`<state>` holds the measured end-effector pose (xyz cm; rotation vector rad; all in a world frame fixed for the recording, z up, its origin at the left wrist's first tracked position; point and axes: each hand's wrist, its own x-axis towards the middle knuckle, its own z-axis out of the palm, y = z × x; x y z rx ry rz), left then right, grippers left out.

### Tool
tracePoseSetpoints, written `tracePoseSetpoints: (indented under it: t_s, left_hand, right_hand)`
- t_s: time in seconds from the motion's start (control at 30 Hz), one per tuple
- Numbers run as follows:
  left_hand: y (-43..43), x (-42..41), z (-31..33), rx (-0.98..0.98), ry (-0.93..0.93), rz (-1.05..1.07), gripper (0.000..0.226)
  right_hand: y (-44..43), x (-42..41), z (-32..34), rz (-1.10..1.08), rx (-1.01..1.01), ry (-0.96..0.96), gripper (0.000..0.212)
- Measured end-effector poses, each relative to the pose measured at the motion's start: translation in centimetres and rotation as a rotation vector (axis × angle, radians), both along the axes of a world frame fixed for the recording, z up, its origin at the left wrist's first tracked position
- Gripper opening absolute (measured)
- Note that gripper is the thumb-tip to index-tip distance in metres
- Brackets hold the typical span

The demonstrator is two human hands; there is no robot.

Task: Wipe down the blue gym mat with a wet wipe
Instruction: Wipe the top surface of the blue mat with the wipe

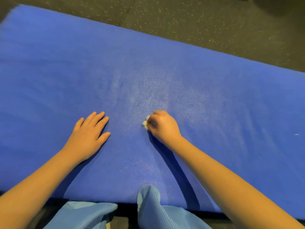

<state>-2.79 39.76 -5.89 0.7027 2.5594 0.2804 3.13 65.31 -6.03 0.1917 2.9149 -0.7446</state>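
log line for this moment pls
step: wiping | right hand: grips wet wipe on blue gym mat | left hand: flat on mat

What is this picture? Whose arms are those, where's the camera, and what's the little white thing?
There is no machine here, just a person. The one picture comes from a camera worn on their head, looking down, so you see their own two arms. They are at the edge of a blue gym mat that lies on a dark speckled floor. The left hand rests flat on the mat with straight fingers. The right hand is curled round a small scrunched white wet wipe, holding it down on the mat. The light blue cloth at the bottom is their trouser legs.
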Motion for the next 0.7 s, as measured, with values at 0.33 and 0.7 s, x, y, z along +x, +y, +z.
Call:
tracePoseSetpoints:
  t_s: [0.33, 0.7]
  left_hand:
    - [-2.3, 2.0, 0.8, 0.037, 0.02, 0.056, 0.054]
    - [-2.4, 3.2, 0.8, 0.086, 0.073, 0.098, 0.062]
  right_hand:
    - [-3.4, 3.4, 2.3, 0.191, -0.124, -0.054, 0.025]
    - [-6.2, 5.1, 4.5, 0.285, -0.26, -0.202, 0.013]
